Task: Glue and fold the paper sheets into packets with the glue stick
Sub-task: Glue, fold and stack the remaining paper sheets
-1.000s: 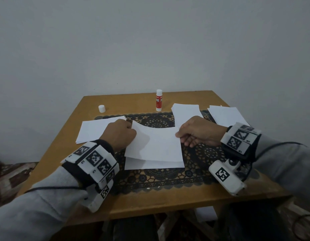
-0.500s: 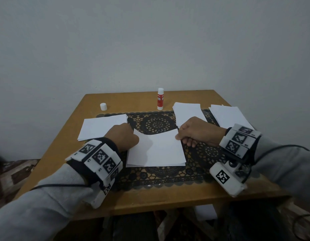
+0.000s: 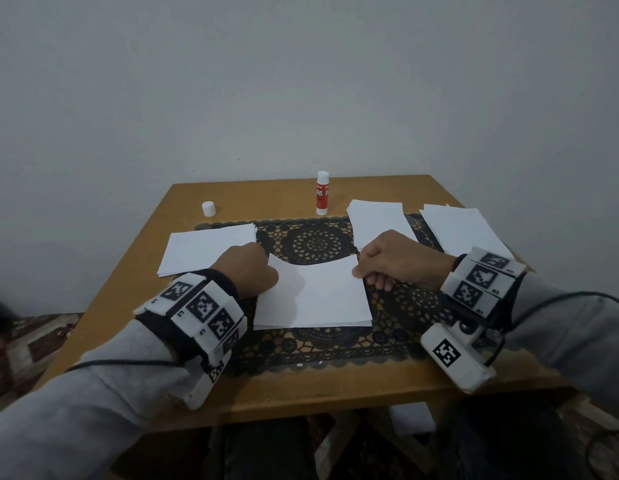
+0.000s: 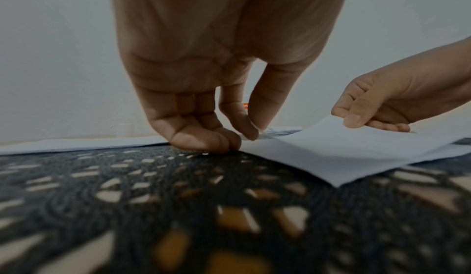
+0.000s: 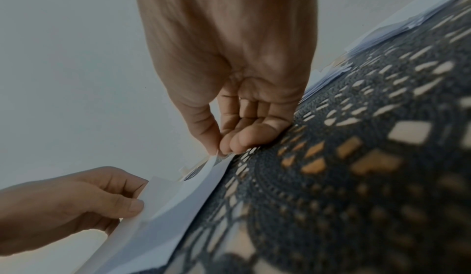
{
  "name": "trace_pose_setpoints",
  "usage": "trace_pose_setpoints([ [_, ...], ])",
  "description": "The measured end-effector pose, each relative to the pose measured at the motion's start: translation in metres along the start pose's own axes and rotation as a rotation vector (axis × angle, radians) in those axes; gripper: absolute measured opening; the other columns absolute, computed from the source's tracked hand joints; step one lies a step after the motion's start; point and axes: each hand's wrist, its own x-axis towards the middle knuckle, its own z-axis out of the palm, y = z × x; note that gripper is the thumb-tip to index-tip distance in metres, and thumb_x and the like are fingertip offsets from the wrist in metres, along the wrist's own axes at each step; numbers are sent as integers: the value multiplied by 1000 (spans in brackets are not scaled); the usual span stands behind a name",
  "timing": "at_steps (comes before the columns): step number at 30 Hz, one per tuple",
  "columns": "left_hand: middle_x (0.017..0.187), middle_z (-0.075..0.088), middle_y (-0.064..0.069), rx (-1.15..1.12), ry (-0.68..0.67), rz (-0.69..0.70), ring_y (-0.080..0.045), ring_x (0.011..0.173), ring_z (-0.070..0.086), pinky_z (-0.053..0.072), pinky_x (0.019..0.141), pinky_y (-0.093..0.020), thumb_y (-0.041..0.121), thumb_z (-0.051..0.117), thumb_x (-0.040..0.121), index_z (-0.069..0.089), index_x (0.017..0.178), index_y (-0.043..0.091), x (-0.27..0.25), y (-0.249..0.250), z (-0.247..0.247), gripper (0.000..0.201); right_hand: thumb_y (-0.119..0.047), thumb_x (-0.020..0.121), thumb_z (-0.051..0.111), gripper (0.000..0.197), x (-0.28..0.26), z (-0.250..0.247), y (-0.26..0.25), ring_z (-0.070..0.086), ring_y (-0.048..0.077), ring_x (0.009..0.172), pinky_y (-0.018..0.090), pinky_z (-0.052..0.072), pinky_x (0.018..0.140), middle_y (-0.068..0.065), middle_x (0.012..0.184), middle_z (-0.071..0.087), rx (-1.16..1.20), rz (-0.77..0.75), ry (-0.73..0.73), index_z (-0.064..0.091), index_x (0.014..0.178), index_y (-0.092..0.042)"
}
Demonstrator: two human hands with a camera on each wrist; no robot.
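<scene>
Two hands on one folded paper sheet (image 3: 313, 299), lying on black lace mat (image 3: 315, 244) at centre of wooden table (image 3: 266, 195). Left hand (image 3: 247, 271) pinches the sheet's far-left corner between thumb and forefinger; other fingers curled, knuckles down on the mat (left wrist view). Right hand (image 3: 396, 259) pinches the far-right corner the same way, thumb on top. Upper flap sags in a shallow curve between the two pinches; near edge flat on the lower layer, near edges roughly matching

Glue stick (image 3: 322, 193) upright on bare wood past the mat's far edge, red label, well apart from both hands. Its white cap (image 3: 208, 208) stands alone to the far left, also on bare wood

Three paper stacks: one (image 3: 207, 247) left, partly on the mat, just beside the left hand; one (image 3: 379, 218) behind the right hand; one (image 3: 464, 230) at the right edge of the table

Grey sleeves, marker-tagged bands on both wrists
</scene>
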Motion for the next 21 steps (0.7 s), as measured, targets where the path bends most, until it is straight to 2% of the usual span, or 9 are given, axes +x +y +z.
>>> trace_pose_setpoints([
  [9, 64, 42, -3, -19, -10, -10, -14, 59, 40, 27, 51, -23, 9, 51, 87, 43, 62, 9, 0, 1, 0, 26, -10, 86, 70, 22, 1, 0, 2, 58, 9, 49, 22, 51, 55, 4, 60, 64, -19, -5, -3, 66, 65, -5],
  [16, 67, 47, -2, 1, -10, 9, -12, 61, 43, 28, 50, -21, 12, 52, 89, 47, 65, 10, 0, 0, 0, 25, -11, 86, 71, 22, 2, 1, 2, 58, 7, 48, 20, 52, 55, 3, 61, 65, -40, -8, 6, 66, 65, -5],
  [21, 64, 41, -1, 13, -3, 17, -11, 59, 39, 26, 49, -22, 11, 52, 89, 40, 60, 11, 0, 0, 1, 31, -11, 86, 71, 22, 2, 1, 3, 58, 9, 50, 21, 52, 55, 3, 60, 65, -49, -17, 6, 66, 66, -5],
])
